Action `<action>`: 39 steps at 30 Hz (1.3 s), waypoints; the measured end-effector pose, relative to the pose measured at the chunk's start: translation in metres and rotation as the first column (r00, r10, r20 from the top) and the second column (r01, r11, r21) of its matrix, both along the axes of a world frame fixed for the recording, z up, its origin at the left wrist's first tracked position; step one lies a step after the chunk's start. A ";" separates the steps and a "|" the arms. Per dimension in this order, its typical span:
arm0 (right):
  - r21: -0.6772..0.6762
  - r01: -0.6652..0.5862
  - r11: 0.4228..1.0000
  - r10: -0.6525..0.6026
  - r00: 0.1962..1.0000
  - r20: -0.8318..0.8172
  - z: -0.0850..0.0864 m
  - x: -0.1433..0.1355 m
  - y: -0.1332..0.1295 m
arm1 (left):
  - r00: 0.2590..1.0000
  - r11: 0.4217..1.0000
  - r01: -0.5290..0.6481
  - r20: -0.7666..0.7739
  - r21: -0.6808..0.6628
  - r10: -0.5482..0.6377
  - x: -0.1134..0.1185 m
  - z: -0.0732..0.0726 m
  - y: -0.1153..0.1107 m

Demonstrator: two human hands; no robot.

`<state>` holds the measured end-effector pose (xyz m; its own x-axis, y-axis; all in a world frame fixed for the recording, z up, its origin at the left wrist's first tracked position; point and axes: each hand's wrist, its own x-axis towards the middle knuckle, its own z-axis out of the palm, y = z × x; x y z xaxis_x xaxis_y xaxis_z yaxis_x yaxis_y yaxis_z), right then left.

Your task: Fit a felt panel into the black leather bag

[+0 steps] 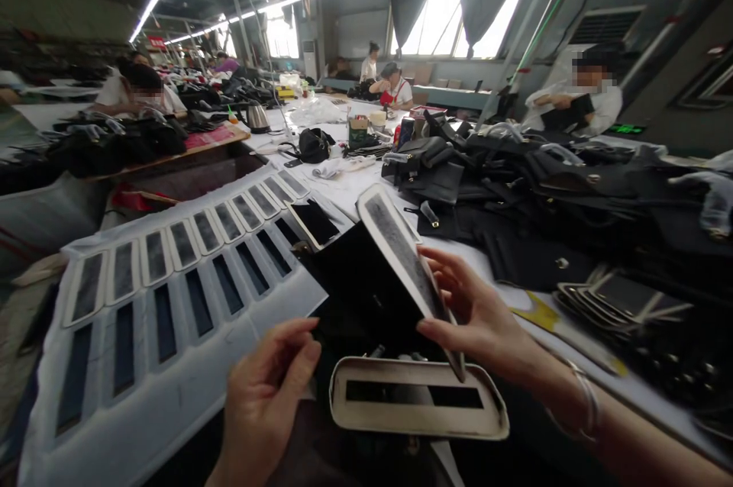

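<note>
My right hand [478, 315] grips a flat white-edged panel with a dark centre [401, 246], held tilted up over a black leather piece [358, 296]. My left hand [266, 395] is lower down, fingers curled, thumb near the left edge of that black piece; whether it grips anything is hidden. Just below lies a beige template with a rectangular slot [418, 399].
A white sheet [149, 395] on the left carries two rows of several white-framed dark panels [183, 243]. Black bags and leather parts are piled at right [550, 182], with stacked panels [621, 300]. Other people sit at tables behind [584, 101].
</note>
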<state>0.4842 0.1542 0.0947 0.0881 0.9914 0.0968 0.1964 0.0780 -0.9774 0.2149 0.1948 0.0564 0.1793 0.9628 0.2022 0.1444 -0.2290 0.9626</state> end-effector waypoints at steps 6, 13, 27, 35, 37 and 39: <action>0.045 0.043 0.998 -0.052 0.978 0.203 -0.013 0.036 -0.046 | 0.996 0.997 -0.073 0.056 -0.026 0.074 -0.009 -0.018 -0.008; 0.129 -0.011 0.992 -0.050 0.887 0.459 -0.032 0.032 -0.066 | 0.988 0.986 0.152 0.011 -0.072 -0.152 0.004 -0.035 -0.024; 0.089 -0.261 0.961 0.047 0.472 0.880 -0.071 0.049 -0.081 | 0.883 0.989 0.151 -0.450 -0.001 -0.136 0.024 -0.076 -0.024; -0.116 -0.354 0.928 0.269 0.420 0.867 -0.068 0.032 -0.064 | 0.999 0.895 -0.006 0.032 -0.447 0.023 0.007 -0.112 -0.034; -0.162 -0.397 0.903 0.325 0.390 0.862 -0.065 0.023 -0.055 | 0.980 0.825 0.008 0.170 -0.565 0.107 0.008 -0.123 -0.036; -0.191 -0.432 0.881 0.364 0.364 0.857 -0.062 0.017 -0.049 | 0.951 0.776 0.016 0.250 -0.630 0.183 0.012 -0.136 -0.039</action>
<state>0.5012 0.1053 0.0325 -0.4761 0.8768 -0.0680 0.8444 0.4343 -0.3136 0.2268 0.1555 -0.0796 0.1236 0.9021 -0.4135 -0.1644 0.4295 0.8880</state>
